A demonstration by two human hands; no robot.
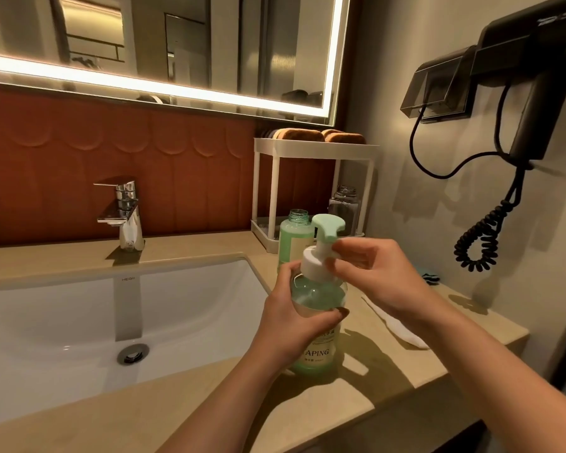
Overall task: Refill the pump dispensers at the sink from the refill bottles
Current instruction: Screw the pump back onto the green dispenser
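Observation:
A clear pump dispenser (317, 351) holding green liquid stands on the counter to the right of the sink. My left hand (291, 308) grips its body from the left. My right hand (370, 273) pinches the white collar under the mint-green pump head (327, 227). Just behind it stands an uncapped green refill bottle (294, 237). Farther back, a clear empty bottle (343, 204) without a cap stands on the lower level of a white rack.
A white sink basin (79, 322) with a chrome faucet (125, 214) lies to the left. The white two-tier rack (317, 148) holds brown sponges on top. A white cloth (402, 331) lies on the counter to the right. A black wall hair dryer (530, 93) with a coiled cord hangs at the right.

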